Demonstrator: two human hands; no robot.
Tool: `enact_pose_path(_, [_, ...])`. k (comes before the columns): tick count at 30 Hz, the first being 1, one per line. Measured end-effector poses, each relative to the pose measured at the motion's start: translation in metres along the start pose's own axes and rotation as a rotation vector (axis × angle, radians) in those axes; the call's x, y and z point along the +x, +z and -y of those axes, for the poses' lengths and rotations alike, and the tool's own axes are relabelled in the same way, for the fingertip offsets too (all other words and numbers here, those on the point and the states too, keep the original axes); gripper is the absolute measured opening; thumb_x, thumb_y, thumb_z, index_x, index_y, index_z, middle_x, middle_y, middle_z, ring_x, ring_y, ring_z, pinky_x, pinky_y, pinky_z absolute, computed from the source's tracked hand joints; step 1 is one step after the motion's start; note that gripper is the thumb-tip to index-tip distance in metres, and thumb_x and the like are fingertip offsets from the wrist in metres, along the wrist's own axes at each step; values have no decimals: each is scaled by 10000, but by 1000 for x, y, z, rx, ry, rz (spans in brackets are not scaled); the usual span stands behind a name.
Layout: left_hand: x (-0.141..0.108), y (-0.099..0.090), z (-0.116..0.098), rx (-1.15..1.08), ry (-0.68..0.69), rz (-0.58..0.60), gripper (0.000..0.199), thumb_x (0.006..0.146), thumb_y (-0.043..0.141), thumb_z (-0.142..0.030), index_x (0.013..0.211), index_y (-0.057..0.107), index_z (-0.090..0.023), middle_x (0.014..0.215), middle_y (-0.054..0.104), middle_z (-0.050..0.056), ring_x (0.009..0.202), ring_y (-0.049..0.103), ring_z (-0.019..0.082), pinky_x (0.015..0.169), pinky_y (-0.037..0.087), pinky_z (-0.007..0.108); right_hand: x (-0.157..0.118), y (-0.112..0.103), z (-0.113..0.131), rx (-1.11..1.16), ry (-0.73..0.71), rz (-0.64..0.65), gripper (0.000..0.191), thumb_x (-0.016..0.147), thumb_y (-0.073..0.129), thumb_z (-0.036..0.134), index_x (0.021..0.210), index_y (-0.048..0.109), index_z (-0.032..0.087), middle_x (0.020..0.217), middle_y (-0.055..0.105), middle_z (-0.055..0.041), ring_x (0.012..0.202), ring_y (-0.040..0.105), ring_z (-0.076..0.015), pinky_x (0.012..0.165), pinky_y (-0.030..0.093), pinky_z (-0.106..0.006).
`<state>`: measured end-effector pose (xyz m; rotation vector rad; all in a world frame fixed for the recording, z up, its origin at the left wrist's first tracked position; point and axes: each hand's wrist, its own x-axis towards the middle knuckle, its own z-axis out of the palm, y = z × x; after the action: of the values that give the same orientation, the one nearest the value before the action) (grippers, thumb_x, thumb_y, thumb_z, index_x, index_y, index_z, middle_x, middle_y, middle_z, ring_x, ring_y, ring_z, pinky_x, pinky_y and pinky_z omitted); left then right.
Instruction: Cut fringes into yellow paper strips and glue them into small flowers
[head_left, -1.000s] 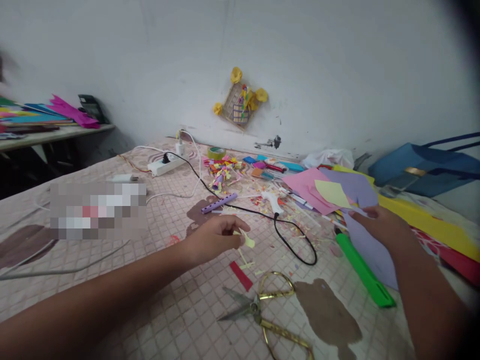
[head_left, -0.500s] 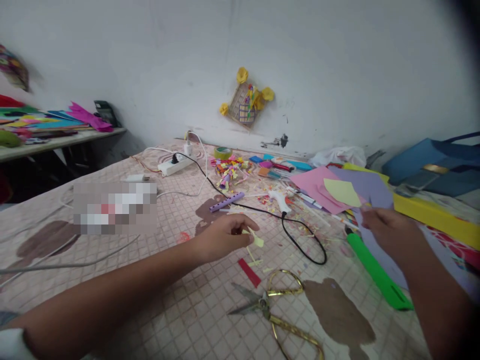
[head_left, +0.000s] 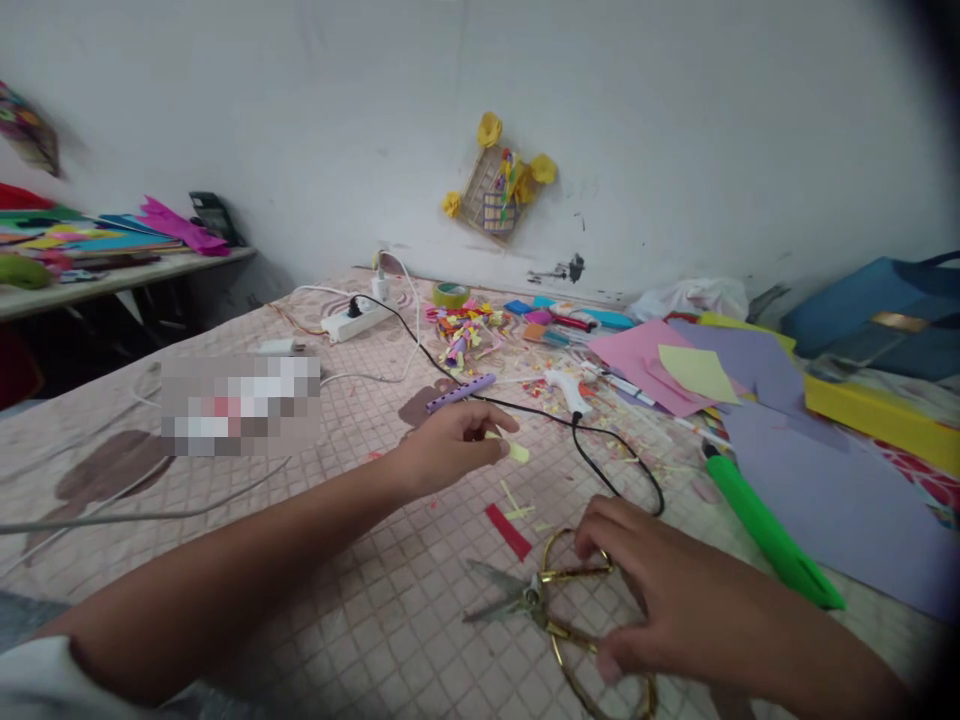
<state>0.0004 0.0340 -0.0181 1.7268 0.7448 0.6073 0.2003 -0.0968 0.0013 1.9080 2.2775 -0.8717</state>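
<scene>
The gold-handled scissors lay on the checked tablecloth with their blades parted and pointing left, and every other thing had its place around them. The person's right hand was over their handles, fingers and thumb spread well apart, the fingertips at the farther loop and the thumb by the nearer one; it had not closed round them, and how firmly it touched them could not be told. The left hand was beyond the scissors and to their left, its fingers curled and nearly closed, a pale yellow scrap pinched at the fingertips. Just beyond the blades lay a red strip, with thin yellow strips beside it. Farther beyond the scissors were a purple tube with holes along it, partly behind the left hand, and a white glue gun with a black cord. To the right of the scissors, past the right hand, a green tool with a dark tip lay along the edge of a purple sheet.
</scene>
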Motion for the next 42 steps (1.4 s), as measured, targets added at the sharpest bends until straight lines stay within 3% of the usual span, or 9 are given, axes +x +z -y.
enact_pose_path(4, [1,0,1,-2,7,4,287,715,570,-257,977,581,-138,665,503,-25,595,454,87,524,336,212,1,13,1,-85,-15,-32,469,526,752,358,945,583,233,1020,555,-52,934,512,-264,740,385,-337])
enact_pose_path(11, [2,-2,-4,-65,-27,-29,292,699,583,-247,962,567,-121,618,465,-46,556,416,72,510,300,204,5,14,-2,-89,-58,16,125,701,593,241,826,582,242,785,611,2,708,559,-186,577,326,-253])
enact_pose_path(16, [2,-3,-4,-79,-29,-47,283,691,595,-239,948,574,-124,615,475,-46,565,428,76,539,327,215,3,18,-1,-141,-132,-77,166,715,592,208,876,592,248,927,595,-28,795,571,-202,617,367,-267])
enact_pose_path(23, [-2,-7,-16,-127,-13,-94,228,701,608,-200,919,593,-132,720,549,-21,621,474,72,593,370,217,5,18,-5,-159,-165,-94,157,735,550,166,880,571,223,885,595,-32,746,577,-187,622,386,-268])
enact_pose_path(30, [-8,-15,-34,-94,-66,-175,201,763,572,-166,963,582,-151,603,535,-49,448,358,26,467,304,180,7,4,-15,-64,-35,-159,118,820,499,272,919,525,212,758,621,-20,656,571,-187,573,358,-281])
enact_pose_path(34, [-10,-15,-36,-108,-38,-185,205,761,576,-165,966,576,-149,582,510,-54,437,344,22,450,288,176,12,-7,-22,142,-9,-315,159,870,461,325,1000,501,243,882,604,-16,755,553,-173,639,396,-286])
enact_pose_path(36, [-11,-14,-36,-109,-16,-188,206,751,587,-176,955,579,-146,612,516,-45,476,384,31,472,310,177,20,-9,-32,260,-20,-454,166,857,493,365,958,507,234,771,546,5,660,500,-151,584,388,-274])
enact_pose_path(40, [-12,-8,-29,-122,48,-156,218,725,618,-230,922,582,-143,712,534,-20,591,454,60,545,350,194,37,-6,-48,929,-108,-603,272,718,689,374,895,542,229,670,486,32,524,440,-113,454,373,-239])
enact_pose_path(42, [-11,-3,-23,-124,61,-115,229,724,621,-265,911,582,-138,728,535,-11,610,458,70,559,352,207,42,-4,-47,1138,-145,-634,285,684,708,414,846,539,250,686,509,25,519,473,-120,463,423,-255])
